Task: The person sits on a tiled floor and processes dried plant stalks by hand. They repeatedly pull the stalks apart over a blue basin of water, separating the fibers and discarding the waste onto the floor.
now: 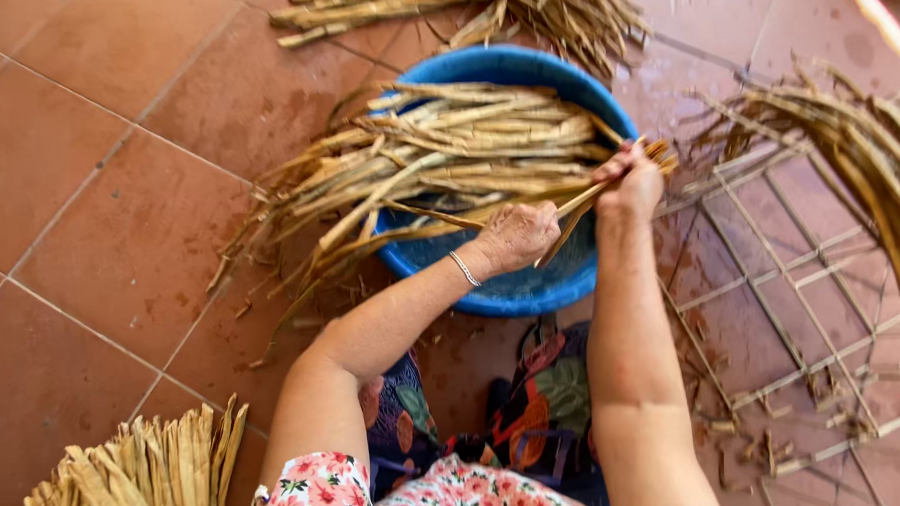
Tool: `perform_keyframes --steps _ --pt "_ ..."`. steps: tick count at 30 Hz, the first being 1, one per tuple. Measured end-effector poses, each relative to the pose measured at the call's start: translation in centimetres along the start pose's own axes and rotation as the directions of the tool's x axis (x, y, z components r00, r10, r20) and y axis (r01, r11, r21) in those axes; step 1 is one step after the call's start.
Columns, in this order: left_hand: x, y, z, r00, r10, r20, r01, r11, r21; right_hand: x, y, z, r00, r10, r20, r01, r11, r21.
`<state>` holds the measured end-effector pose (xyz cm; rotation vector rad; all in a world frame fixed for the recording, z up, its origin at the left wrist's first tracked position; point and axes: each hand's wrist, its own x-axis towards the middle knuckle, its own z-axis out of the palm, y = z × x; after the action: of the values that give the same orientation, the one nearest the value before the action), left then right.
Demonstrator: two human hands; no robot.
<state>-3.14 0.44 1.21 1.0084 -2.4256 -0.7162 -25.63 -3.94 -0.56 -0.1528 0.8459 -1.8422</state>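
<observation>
Both bare forearms reach forward from the near edge and converge far ahead. The left hand [516, 236], a thin bracelet at its wrist, curls its fingers closed. The right hand [632, 182], slightly farther right, is clenched too, knuckles up.

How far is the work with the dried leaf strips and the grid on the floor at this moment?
Already done: an open grid of strips lies on the tiles, partly woven. In hand: the left hand and right hand both grip one strip over the blue basin. Left: a large bundle of strips across the basin, and another pile near the left elbow, both unused.
</observation>
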Motion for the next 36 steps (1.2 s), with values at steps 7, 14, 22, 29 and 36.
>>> perform_keyframes --steps 7,14,22,29,36 --pt "-4.3 -0.3 -1.9 0.979 0.183 0.088 -0.183 0.983 -0.003 1.2 -9.0 -8.1 0.961 -0.118 -0.249 0.153 0.980 0.128" --pt "-8.3 -4.7 -5.6 0.944 0.327 0.041 -0.325 0.944 -0.048 -1.5 -16.0 -15.2 0.839 -0.320 -0.440 0.358 0.934 0.003" --pt "-4.9 -11.8 -4.4 0.947 -0.201 0.249 0.111 0.936 0.333 -1.9 -11.3 -11.4 0.876 -0.454 -0.163 0.383 0.861 -0.335" --pt "-5.4 -16.0 3.6 0.730 -0.509 0.455 0.207 0.800 0.564 -1.5 -6.8 -8.0 0.965 -0.263 -0.021 0.199 0.779 -0.595" --pt "-3.9 -16.6 4.5 0.367 -0.371 0.853 0.093 0.927 0.364 -0.8 -1.8 -7.3 0.999 0.032 -0.037 -0.049 0.675 -0.736"
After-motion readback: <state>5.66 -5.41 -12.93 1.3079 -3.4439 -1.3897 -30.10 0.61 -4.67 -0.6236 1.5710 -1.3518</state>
